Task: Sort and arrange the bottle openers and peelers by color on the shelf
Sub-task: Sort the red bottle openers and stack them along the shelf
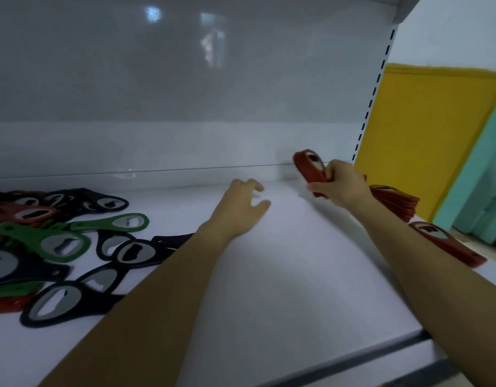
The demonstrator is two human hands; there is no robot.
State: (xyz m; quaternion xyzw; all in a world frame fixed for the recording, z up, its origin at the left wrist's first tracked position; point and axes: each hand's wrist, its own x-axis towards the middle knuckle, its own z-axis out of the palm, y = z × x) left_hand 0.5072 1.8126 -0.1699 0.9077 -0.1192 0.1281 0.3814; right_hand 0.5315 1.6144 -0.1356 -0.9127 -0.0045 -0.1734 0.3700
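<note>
Evidently the sorting is only partly done: a red stack is laid at the right end of the shelf, and red openers are clasped in the right grip just beside it. The left grip is held slack and bare, while a mixed pile of black, green and red is left unsorted.

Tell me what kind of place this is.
Probably a shop display shelf: white shelf board with a glossy back panel, a slotted upright rail, and a heap of black, green and red plastic bottle openers as stock.
</note>
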